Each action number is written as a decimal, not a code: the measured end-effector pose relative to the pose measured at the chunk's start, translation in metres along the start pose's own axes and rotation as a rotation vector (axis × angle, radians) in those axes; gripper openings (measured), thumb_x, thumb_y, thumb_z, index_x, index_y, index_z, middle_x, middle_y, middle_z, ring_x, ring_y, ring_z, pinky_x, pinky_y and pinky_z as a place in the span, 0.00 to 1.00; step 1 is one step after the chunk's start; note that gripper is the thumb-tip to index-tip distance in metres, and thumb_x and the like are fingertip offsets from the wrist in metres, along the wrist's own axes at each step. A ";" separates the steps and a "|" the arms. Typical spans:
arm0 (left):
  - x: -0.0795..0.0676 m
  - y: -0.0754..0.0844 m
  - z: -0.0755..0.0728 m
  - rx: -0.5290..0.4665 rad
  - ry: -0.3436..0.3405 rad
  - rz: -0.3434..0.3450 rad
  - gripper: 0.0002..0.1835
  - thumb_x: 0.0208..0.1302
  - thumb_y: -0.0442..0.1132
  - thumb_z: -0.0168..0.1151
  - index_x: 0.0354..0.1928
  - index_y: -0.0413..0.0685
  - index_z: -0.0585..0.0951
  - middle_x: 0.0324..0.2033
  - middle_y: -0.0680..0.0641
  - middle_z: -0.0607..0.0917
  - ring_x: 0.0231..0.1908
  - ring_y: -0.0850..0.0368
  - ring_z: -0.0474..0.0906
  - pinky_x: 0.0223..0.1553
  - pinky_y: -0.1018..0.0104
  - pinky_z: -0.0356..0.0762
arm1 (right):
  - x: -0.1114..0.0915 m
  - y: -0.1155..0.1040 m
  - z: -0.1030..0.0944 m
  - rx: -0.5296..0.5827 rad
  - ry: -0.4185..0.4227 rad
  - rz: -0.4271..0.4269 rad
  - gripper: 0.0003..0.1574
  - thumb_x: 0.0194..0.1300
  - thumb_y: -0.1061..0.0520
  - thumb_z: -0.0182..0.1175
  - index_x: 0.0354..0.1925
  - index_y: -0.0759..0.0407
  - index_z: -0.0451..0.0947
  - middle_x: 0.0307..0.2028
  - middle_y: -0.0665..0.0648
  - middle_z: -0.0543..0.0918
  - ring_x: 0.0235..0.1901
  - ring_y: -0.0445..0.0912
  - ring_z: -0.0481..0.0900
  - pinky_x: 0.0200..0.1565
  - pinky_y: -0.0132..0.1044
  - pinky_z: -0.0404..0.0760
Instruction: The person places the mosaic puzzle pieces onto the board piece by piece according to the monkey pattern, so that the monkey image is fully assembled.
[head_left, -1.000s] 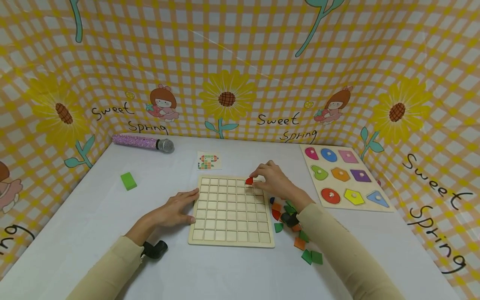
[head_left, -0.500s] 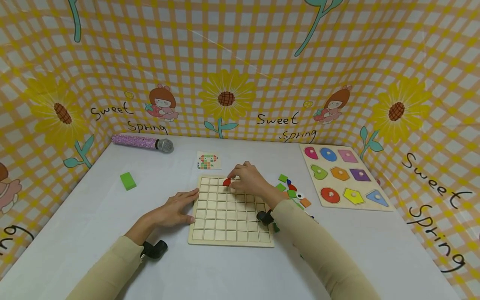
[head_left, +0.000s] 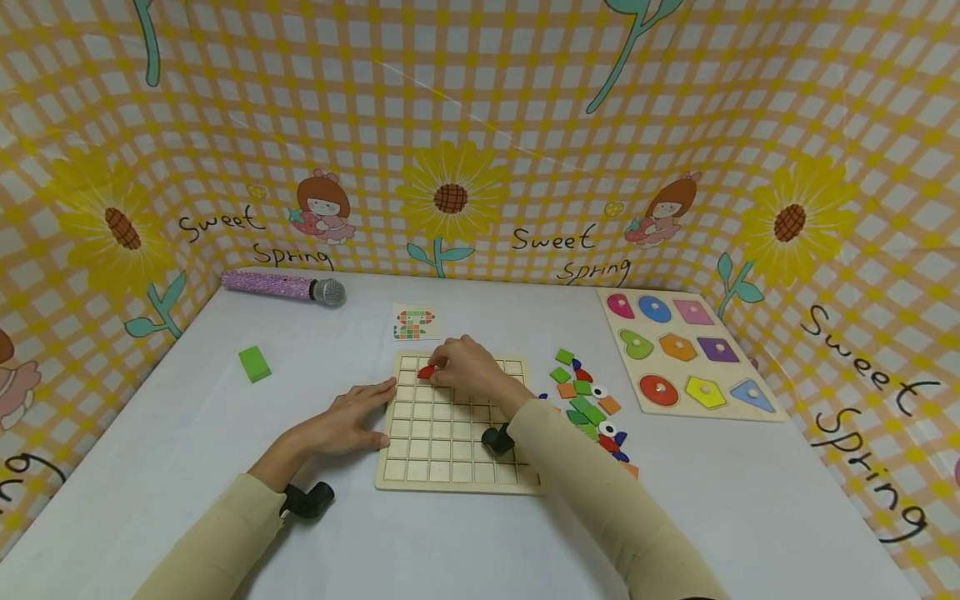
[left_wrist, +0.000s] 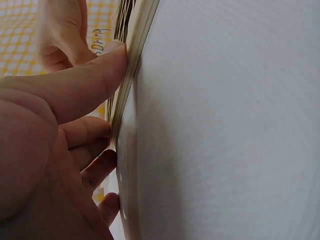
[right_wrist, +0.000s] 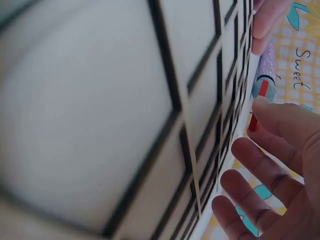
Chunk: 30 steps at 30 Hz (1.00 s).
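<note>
A wooden grid board (head_left: 418, 450) of square cells lies on the white table. My left hand (head_left: 347, 421) rests against its left edge, and in the left wrist view the thumb (left_wrist: 95, 82) and fingertips touch the board's side. Over the upper left cells, my right hand (head_left: 471, 371) pinches a red rounded tile (head_left: 427, 372) between thumb and index finger. The right wrist view shows that red tile (right_wrist: 259, 106) edge-on, with the other fingers spread loosely. A small picture card (head_left: 417, 322) with a coloured mosaic figure lies beyond the board.
Loose coloured tiles (head_left: 588, 408) lie scattered right of the board, partly behind the right forearm. A shape puzzle board (head_left: 678, 354) stands farther right. At the left are a glittery microphone (head_left: 281, 287) and a green block (head_left: 254, 364).
My right hand has carried the red tile leftward across the board's top rows, from the upper right to the upper left. More loose tiles now show at right. My left hand stays put.
</note>
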<state>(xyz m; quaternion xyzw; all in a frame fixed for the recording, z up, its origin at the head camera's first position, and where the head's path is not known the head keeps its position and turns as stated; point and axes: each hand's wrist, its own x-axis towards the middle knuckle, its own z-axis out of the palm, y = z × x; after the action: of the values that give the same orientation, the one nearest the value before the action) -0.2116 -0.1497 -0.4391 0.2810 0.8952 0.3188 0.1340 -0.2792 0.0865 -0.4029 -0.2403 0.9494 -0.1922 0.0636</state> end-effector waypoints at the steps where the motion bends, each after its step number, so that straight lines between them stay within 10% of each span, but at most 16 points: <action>1: 0.000 0.000 0.000 -0.002 -0.002 -0.003 0.43 0.59 0.47 0.64 0.71 0.38 0.56 0.73 0.40 0.52 0.70 0.37 0.49 0.67 0.35 0.46 | 0.000 0.000 0.001 0.004 -0.003 0.006 0.15 0.60 0.51 0.64 0.46 0.52 0.83 0.44 0.52 0.82 0.42 0.47 0.71 0.43 0.38 0.72; 30: 0.000 0.002 -0.001 -0.001 -0.009 -0.003 0.43 0.60 0.45 0.64 0.71 0.38 0.55 0.74 0.41 0.51 0.71 0.37 0.47 0.67 0.36 0.45 | 0.001 0.009 0.012 0.023 0.050 -0.048 0.17 0.58 0.50 0.66 0.46 0.53 0.85 0.41 0.51 0.82 0.35 0.45 0.67 0.38 0.33 0.66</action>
<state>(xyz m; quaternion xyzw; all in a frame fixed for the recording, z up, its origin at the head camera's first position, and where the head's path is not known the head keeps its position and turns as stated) -0.2109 -0.1486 -0.4368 0.2812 0.8949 0.3176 0.1387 -0.2810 0.0890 -0.4177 -0.2574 0.9423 -0.2105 0.0381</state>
